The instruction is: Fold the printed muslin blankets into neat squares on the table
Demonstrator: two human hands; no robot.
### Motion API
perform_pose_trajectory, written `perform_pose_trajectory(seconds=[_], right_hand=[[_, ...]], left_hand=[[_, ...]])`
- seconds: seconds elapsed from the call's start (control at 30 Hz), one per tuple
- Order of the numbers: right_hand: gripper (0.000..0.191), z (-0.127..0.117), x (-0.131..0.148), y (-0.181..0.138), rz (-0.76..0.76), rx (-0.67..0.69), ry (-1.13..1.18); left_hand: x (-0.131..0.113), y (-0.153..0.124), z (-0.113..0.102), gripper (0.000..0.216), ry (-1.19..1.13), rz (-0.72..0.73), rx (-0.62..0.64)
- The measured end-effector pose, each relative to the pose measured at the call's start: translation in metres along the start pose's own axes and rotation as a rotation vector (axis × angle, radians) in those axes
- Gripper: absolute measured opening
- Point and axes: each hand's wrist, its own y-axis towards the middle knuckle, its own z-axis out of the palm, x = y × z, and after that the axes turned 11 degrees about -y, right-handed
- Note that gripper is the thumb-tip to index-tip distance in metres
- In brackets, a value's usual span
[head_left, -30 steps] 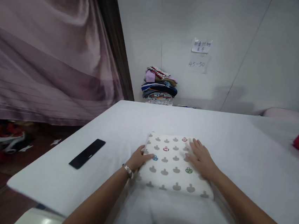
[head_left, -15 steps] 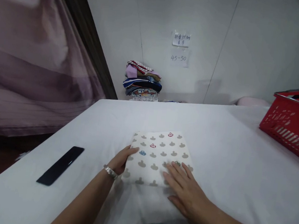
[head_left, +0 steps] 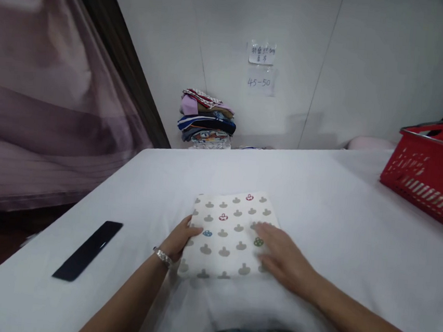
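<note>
A folded white cloth with grey, red, blue and green mushroom-like prints lies flat before me, squared into a neat rectangle. At its left edge is my left hand, thumb over the top and the other fingers at or under the side, mostly hidden. My right hand rests on or just over the cloth's right side, palm down with fingers stretched out, slightly smeared by motion. Nothing is gripped in the right hand.
A black phone-like slab lies left on the white-covered table. A red basket stands at the right. Beyond the far edge is a stack of folded fabrics; a pinkish curtain hangs left.
My right hand has slid toward the cloth's right edge and slightly away from me. The left hand keeps its place at the left edge. The view has shifted a little.
</note>
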Motion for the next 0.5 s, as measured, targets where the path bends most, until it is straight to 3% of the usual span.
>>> perform_pose_trajectory(seconds=[0.13, 0.23, 0.37, 0.5], right_hand=[[0.065, -0.017, -0.041, 0.006, 0.594, 0.052, 0.535], [0.082, -0.022, -0.052, 0.017, 0.809, 0.142, 0.907], [0.092, -0.023, -0.043, 0.026, 0.859, 0.211, 1.027], [0.086, -0.019, -0.035, 0.027, 0.704, 0.395, 0.937]], left_hand=[[-0.008, -0.005, 0.007, 0.058, 0.013, 0.024, -0.008], [-0.016, -0.011, 0.015, 0.054, 0.009, 0.063, 0.062], [-0.031, -0.01, 0.013, 0.049, 0.058, 0.075, 0.117], [-0.055, 0.013, -0.011, 0.057, 0.144, 0.016, 0.123]])
